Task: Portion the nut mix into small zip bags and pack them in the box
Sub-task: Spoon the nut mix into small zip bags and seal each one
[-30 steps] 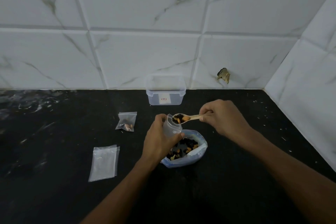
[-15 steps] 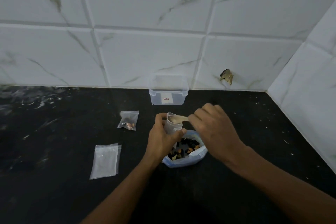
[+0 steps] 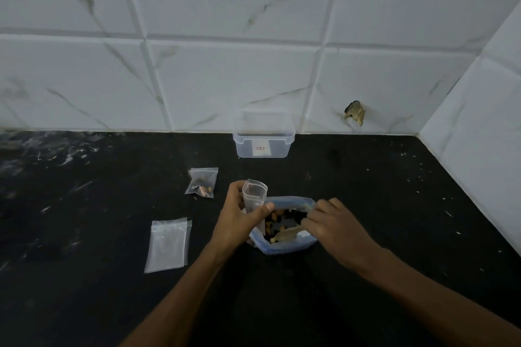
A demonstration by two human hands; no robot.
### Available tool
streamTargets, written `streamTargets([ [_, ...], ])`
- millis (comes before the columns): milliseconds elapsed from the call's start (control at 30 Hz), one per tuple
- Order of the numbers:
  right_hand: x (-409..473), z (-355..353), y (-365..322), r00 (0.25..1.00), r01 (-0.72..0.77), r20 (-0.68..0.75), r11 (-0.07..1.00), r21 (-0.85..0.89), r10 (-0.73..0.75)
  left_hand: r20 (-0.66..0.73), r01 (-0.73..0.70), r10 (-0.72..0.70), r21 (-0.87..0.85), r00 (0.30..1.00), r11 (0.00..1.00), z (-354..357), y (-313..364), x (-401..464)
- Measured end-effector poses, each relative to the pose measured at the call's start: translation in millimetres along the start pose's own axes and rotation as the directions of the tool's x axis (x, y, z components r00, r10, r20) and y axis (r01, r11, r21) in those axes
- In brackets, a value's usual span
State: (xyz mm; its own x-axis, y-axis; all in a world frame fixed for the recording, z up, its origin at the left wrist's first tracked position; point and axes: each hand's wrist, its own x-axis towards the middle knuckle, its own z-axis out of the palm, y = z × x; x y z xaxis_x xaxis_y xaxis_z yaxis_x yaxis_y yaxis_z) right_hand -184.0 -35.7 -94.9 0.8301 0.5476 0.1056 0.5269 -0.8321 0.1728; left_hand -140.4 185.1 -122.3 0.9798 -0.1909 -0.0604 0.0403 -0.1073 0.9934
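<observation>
My left hand (image 3: 239, 217) grips a small clear zip bag (image 3: 254, 194) upright, its mouth open at the top. Just right of it sits the big bag of nut mix (image 3: 284, 246), blue-rimmed and open, with dark and orange pieces inside. My right hand (image 3: 329, 224) holds a pale wooden spoon (image 3: 286, 235) whose bowl dips into the mix near the bag's front edge. A filled small zip bag (image 3: 202, 182) lies on the black counter to the left. The clear plastic box (image 3: 263, 135) stands open against the tiled wall.
A stack of empty zip bags (image 3: 167, 245) lies flat at the left front. The black counter (image 3: 394, 205) ends at tiled walls behind and on the right. A chipped hole (image 3: 354, 112) marks the back wall.
My right hand tipped the loaded spoon into the small bag, then swung it down and right into the nut mix bag. My left hand kept the small bag upright.
</observation>
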Motion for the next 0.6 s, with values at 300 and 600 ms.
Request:
streamTargets([
  [300,4.0,26.1,-5.3,0.994,0.080,-0.070,0.996,-0.027,-0.082,0.056,0.030,-0.028,-0.035,0.998,0.999,0.2,-7.4,3.9],
  [600,-4.1,35.3,12.4,0.985,-0.171,0.006,0.985,0.011,0.171,0.068,0.070,-0.067,-0.047,0.995,0.996,-2.6,-11.7,6.9],
])
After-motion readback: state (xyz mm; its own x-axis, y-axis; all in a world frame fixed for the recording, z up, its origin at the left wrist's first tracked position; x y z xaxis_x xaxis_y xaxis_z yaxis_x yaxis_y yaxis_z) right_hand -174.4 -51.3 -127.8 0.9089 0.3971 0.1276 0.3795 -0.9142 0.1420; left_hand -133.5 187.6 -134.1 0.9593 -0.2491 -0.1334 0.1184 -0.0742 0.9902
